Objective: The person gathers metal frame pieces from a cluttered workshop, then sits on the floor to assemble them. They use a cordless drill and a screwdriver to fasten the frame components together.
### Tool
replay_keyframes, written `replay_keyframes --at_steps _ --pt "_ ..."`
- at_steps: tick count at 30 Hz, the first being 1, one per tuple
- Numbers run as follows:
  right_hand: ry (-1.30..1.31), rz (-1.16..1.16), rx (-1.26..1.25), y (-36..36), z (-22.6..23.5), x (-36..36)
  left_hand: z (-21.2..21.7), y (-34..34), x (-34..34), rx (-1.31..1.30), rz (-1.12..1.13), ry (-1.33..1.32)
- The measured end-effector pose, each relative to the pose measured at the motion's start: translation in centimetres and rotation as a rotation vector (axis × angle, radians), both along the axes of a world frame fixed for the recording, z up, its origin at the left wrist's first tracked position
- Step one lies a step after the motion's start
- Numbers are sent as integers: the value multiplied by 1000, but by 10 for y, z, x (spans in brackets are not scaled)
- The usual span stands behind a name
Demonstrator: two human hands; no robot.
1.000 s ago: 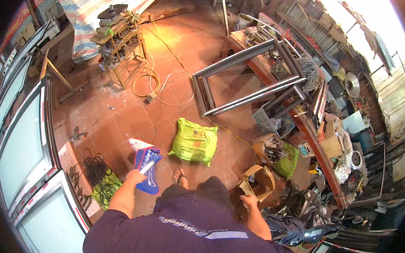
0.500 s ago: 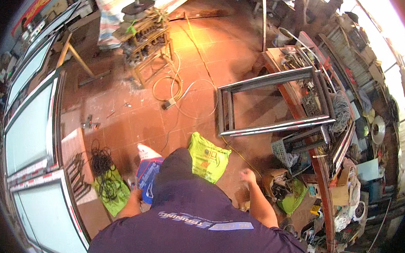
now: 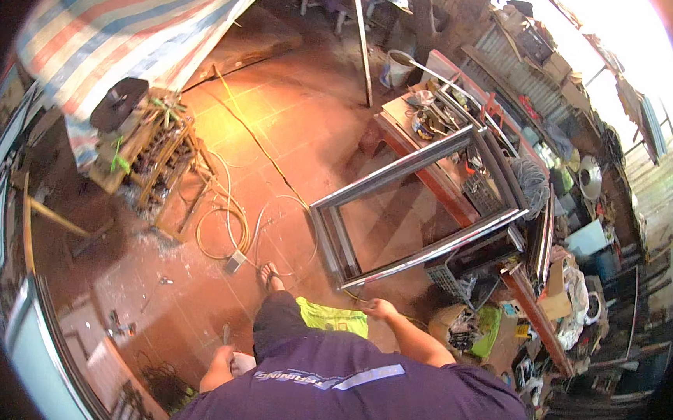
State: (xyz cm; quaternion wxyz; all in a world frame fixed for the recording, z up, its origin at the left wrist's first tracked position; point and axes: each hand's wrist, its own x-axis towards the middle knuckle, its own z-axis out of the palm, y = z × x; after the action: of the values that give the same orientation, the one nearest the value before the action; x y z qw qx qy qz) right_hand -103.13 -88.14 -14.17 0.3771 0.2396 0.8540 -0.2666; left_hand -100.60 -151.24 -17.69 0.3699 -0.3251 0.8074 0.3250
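Note:
My left hand (image 3: 220, 360) is low on the left with its fingers curled closed. A thin greyish thing (image 3: 226, 333) sticks up from it, too small and blurred to name. Close beside that hand shows a white patch (image 3: 243, 364), partly covered by my body. My right hand (image 3: 379, 309) is held out in front with fingers closed; what they hold, if anything, does not show. Just beyond it lies the near corner of a dark rectangular metal frame (image 3: 394, 273), apart from my fingers as seen. A yellow-green bag (image 3: 333, 319) lies between my hands, partly hidden by my body.
My sandalled foot (image 3: 272, 276) is on the tiled floor, near a coiled yellow hose (image 3: 201, 230). A wooden rack (image 3: 160, 162) stands at the left. At the right, a cluttered bench (image 3: 404, 140) supports the frame, with a plastic basket (image 3: 446, 283) below. Glazed panels (image 3: 38, 345) line the left.
The view has shifted forward and turned, so the frame and rack sit further left. My foot has come into view. The blue-and-white bag and much of the green bag are now hidden.

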Motion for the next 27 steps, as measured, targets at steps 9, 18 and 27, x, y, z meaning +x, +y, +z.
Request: replay_keyframes --at_steps 9,18,27 --pt "263 -304 97 2 86 -171 88 -5 -403 130 -40 375" --pt "142 -45 -79 -53 94 -371 77 20 -498 184 67 201" --pt "-45 67 -169 -3 -16 -530 75 46 -591 0 -324 -134"
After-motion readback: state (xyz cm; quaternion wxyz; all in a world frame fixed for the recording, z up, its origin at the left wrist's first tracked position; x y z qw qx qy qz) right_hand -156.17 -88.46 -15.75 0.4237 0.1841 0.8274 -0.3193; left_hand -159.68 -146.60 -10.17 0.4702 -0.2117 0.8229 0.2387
